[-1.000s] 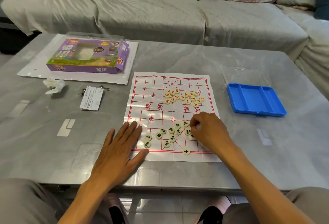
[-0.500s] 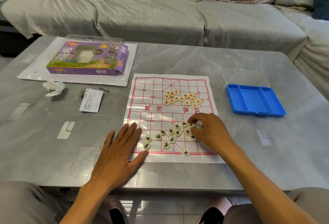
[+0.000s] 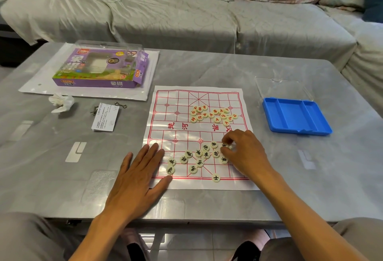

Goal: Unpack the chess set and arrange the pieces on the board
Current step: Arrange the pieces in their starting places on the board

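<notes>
A white paper board with a red grid lies on the grey table. Several cream discs with red characters cluster on its far half. Cream discs with black characters are scattered on the near half, and one black-marked disc sits alone on the near edge line. My left hand lies flat with straight fingers on the board's near left corner. My right hand is curled over the right end of the black group, its fingertips pinching a black-marked disc.
An empty blue tray sits right of the board, with its clear lid behind it. The purple game box rests on a white sheet at far left. A crumpled tissue, a small card and metal hooks lie nearby. A sofa stands behind.
My right hand has shifted slightly up and right along the black group, fingers closing on a disc. The left hand has stayed in place.
</notes>
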A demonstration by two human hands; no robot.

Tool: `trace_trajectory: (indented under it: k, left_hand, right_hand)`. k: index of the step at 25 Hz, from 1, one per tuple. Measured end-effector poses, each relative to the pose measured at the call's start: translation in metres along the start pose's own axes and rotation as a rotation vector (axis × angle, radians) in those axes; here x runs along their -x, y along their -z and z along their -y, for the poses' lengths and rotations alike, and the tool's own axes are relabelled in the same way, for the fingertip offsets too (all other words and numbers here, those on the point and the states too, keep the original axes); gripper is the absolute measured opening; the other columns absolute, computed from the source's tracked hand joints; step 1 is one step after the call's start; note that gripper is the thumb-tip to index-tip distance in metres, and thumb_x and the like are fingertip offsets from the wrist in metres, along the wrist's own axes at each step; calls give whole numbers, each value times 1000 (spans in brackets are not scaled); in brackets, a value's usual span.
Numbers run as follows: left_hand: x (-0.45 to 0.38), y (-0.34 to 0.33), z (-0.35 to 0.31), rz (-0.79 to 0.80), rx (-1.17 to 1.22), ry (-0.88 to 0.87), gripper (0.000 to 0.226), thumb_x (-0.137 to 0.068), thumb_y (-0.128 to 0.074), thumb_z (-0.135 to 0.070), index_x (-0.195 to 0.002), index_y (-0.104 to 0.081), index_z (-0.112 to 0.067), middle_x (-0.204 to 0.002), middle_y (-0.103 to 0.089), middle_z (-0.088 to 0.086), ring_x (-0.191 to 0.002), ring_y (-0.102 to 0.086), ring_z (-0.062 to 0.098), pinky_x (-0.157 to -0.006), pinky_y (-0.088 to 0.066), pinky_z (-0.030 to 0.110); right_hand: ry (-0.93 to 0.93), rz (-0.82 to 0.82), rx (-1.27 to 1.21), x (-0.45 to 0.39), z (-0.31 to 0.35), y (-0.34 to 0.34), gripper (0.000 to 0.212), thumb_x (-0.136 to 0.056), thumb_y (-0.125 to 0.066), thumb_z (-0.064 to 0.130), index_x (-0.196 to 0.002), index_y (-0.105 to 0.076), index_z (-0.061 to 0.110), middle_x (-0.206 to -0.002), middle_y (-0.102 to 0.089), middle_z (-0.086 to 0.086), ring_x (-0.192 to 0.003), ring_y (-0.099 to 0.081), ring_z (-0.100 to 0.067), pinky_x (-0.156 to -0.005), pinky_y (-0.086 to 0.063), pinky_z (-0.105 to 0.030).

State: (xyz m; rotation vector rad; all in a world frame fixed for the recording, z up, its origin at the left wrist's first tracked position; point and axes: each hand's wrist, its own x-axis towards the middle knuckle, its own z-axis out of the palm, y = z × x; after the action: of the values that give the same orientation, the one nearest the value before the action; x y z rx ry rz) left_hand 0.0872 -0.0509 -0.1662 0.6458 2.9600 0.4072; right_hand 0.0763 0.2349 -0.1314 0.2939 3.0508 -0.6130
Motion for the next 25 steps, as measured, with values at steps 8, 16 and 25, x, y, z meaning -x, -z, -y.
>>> trace_trajectory:
  k: [8,16,25]
  left_hand:
    - [0,-1,1,2,-12,-1,76,-83,-2,-77,-149,8,-40,-157,15,-17,-142,19,0,-120,7,40]
    - [0,-2,1,6,-36,4,75,-82,-1,-78,-147,13,-42,-156,20,-17,-142,22,1,-120,9,40]
    - [1,0,0,-9,-16,0,76,-83,-2,-76,-149,10,-39,-156,18,-17,-142,21,1,-119,10,38]
  right_hand:
    - [281,176,-151,37,31,17,33,-85,-68,33,-115,-54,38,-105,-51,24,-96,-45,-3,-80,-36,-11]
    - [386,229,-69,32,64,-8,34,-87,-65,29,-120,-57,34,-122,-59,9,-104,-49,-8,-85,-37,-12]
    - [385,254,-78,50,54,-18,35,-87,-62,39,-121,-52,40,-117,-56,12,-97,-44,-3,-87,-42,-16]
